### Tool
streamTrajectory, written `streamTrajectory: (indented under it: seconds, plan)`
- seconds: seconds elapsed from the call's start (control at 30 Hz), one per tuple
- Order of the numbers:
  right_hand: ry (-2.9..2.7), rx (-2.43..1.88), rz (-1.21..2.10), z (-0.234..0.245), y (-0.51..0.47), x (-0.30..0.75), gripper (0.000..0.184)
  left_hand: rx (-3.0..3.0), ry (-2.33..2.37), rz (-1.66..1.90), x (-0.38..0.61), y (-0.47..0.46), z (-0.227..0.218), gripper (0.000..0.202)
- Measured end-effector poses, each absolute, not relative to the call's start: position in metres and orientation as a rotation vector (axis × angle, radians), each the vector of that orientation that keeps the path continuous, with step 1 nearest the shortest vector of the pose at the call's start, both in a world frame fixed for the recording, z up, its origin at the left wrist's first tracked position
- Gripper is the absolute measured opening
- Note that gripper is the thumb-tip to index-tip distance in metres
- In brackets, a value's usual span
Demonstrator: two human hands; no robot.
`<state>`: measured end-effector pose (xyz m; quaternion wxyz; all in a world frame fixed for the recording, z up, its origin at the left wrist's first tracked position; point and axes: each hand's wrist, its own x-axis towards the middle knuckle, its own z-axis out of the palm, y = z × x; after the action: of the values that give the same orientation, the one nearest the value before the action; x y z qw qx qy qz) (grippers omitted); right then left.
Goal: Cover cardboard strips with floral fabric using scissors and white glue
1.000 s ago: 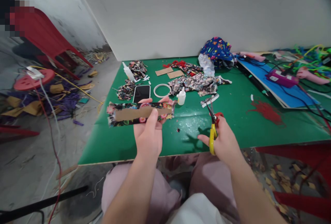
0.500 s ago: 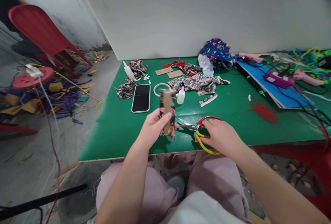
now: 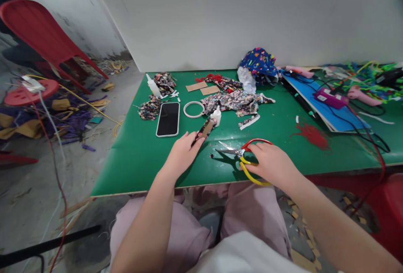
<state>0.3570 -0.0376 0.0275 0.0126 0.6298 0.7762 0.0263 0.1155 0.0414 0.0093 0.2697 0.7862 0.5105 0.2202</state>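
Between the thumb and fingers of my left hand (image 3: pixel 181 155) is a cardboard strip wrapped in dark floral cloth (image 3: pixel 206 130), now tilted away from me. Its far end is close to a small white glue bottle (image 3: pixel 216 116). My right hand (image 3: pixel 272 161) has its fingers through the red and yellow handles of a pair of scissors (image 3: pixel 242 152). The blades point left, slightly parted, over the green table (image 3: pixel 141 161). A tiny dark scrap (image 3: pixel 211 156) lies by the blade tips. A white ring (image 3: pixel 194 109) is beyond my left hand.
A phone (image 3: pixel 168 119) lies on the left, near floral cloth scraps (image 3: pixel 149 108) and another glue bottle (image 3: pixel 153 86). Behind are cardboard pieces (image 3: pixel 201 86) and crumpled floral cloth (image 3: pixel 234 101). On the right are red threads (image 3: pixel 313 135), a blue board (image 3: pixel 336 113) and cables.
My left hand has turned and lowered the cloth-wrapped strip, drawing it away from the scissors. A small dark scrap now shows by the blade tips. My right hand still holds the scissors.
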Motion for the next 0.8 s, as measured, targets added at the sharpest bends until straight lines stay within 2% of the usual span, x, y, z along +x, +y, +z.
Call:
streamTrajectory:
  seconds: [0.27, 0.4, 0.5, 0.57, 0.63, 0.7, 0.8]
  plan:
    - [2.325, 2.307, 0.228, -0.003, -0.030, 0.441, 0.040, 2.074, 1.414, 0.689, 0.127, 0.042, 0.015, 0.038]
    - [2.325, 2.312, 0.139, -0.007, -0.030, 0.458, 0.042, 1.900, 1.434, 0.850, 0.126, 0.046, 0.015, 0.035]
    - [2.392, 2.525, 0.051, -0.006, -0.028, 0.426, 0.038, 1.652, 1.463, 1.106, 0.116, 0.051, 0.017, 0.030]
    - [2.492, 2.580, -0.119, -0.011, -0.024, 0.388, 0.043, 1.482, 1.471, 1.269, 0.108, 0.055, 0.020, 0.028]
    - [2.609, 2.404, -0.266, -0.023, -0.017, 0.348, 0.053, 1.328, 1.436, 1.381, 0.099, 0.057, 0.022, 0.028]
    - [2.658, 2.282, -0.279, -0.035, -0.008, 0.313, 0.064, 1.218, 1.382, 1.456, 0.091, 0.056, 0.024, 0.029]
    - [2.689, 2.188, -0.353, -0.045, 0.006, 0.277, 0.070, 1.140, 1.346, 1.496, 0.079, 0.052, 0.026, 0.030]
